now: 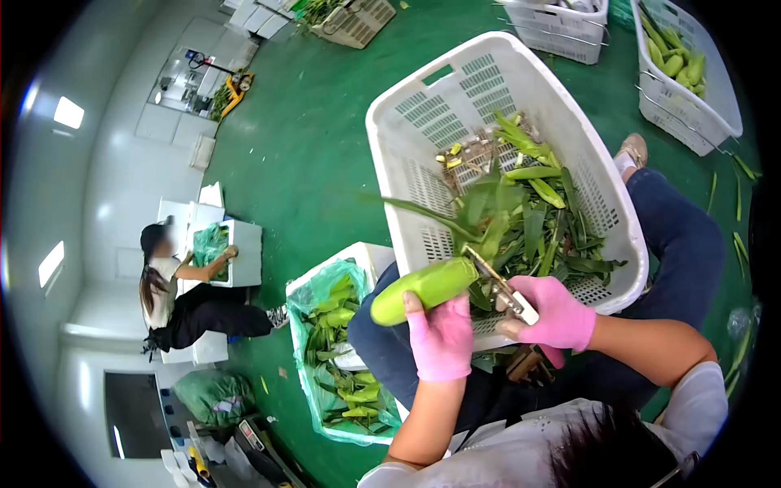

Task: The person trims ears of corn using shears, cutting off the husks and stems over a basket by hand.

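Observation:
My left hand [442, 335], in a pink fingerless glove, is closed around a green corn ear [425, 291] still in its husk. The ear lies nearly level over the near side of a white crate. Gloved in pink as well, my right hand [558, 312] is shut on a knife [506, 294] with a white handle and a worn, brownish blade. The blade's tip is at the right end of the ear; whether it cuts in is hard to tell. Below them, the white crate [377, 122] holds leaves, husks and cut stem pieces.
Left of my knee, a box with a green liner [298, 325] holds corn ears. Another crate of corn [687, 122] stands at upper right. A person [175, 281] sits at a white box [248, 252] on the left. Leaf scraps [739, 248] lie on the green floor.

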